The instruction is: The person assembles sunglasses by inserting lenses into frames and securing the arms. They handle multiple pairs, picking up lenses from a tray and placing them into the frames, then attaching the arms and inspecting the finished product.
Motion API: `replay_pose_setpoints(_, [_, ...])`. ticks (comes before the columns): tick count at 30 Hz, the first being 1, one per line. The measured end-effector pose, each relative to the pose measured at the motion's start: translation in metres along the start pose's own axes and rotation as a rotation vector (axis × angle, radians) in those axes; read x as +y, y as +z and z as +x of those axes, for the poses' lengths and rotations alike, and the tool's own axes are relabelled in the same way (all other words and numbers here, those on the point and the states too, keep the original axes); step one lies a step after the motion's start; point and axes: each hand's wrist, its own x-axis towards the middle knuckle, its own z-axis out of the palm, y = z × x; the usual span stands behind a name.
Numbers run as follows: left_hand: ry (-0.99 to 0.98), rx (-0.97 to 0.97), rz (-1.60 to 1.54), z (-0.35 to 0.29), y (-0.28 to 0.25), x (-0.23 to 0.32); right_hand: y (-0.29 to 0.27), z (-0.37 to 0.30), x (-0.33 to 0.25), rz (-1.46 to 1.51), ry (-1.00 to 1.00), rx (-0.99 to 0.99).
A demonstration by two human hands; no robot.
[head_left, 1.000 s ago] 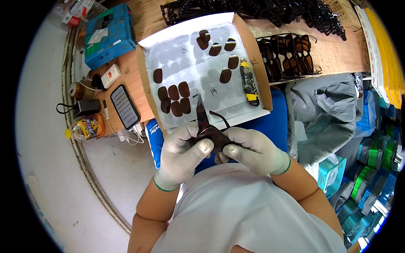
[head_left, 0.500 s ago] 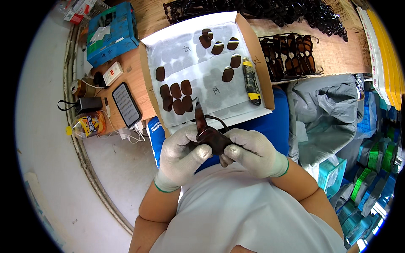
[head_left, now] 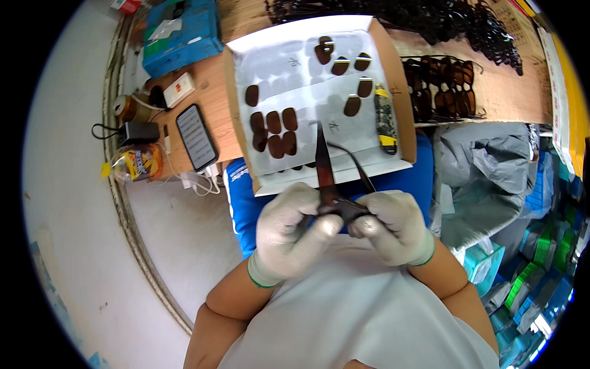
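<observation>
A pair of dark brown sunglasses [head_left: 342, 208] is held in front of my body, its temple arms pointing away toward the box. My left hand [head_left: 294, 230], in a pale knit glove with a green cuff edge, pinches the left side of the frame with thumb and fingers. The other end is gripped by my right hand [head_left: 396, 226], gloved the same way, thumb on top. Beyond them, a white-lined cardboard box [head_left: 332, 165] holds loose brown lenses [head_left: 275, 146] and a yellow-and-black utility knife [head_left: 386, 120]. My fingers partly cover the front of the sunglasses.
Several finished-looking sunglasses [head_left: 444, 88] lie right of the box, with a heap of black frames [head_left: 424, 21] behind. On the left are a phone [head_left: 196, 136], a blue box [head_left: 181, 40], a black adapter [head_left: 142, 133] and a plastic bottle [head_left: 138, 163]. A grey-lined bin [head_left: 482, 178] stands right.
The sunglasses have tilted, so the front shows more edge-on and both temple arms stand out more. Both hands keep their grip. The whole view has shifted, with the surroundings sliding right.
</observation>
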Motion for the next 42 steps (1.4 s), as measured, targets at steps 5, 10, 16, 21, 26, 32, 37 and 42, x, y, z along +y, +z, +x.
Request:
replay_pose_setpoints(5, [0.029,-0.118,-0.196,0.01,0.003,0.013,-0.007,-0.002,0.004,0.238,0.175,-0.085])
replay_pose_setpoints(10, [0.012,-0.046,0.153,0.011,-0.004,0.02,0.002,-0.004,0.007,0.201,0.153,-0.068])
replay_pose_setpoints(16, [0.052,-0.055,-0.194,0.012,0.004,0.021,0.003,-0.006,-0.003,0.309,0.104,-0.071])
replay_pose_setpoints(21, [0.043,-0.133,-0.232,0.016,-0.002,0.022,0.001,0.0,0.002,0.235,0.03,-0.09])
replay_pose_setpoints(26, [-0.106,-0.101,-0.125,0.016,-0.017,0.024,0.011,0.005,-0.007,0.503,0.298,-0.049])
replay_pose_setpoints(32, [-0.254,0.077,-0.304,0.006,-0.016,0.007,0.015,0.009,-0.001,0.651,0.184,-0.134])
replay_pose_setpoints(37, [-0.232,0.057,-0.304,0.005,-0.013,0.01,0.014,0.008,0.0,0.678,0.198,-0.13])
replay_pose_setpoints(42, [-0.189,-0.007,-0.312,0.007,-0.011,0.014,0.013,0.008,-0.006,0.599,0.299,-0.106])
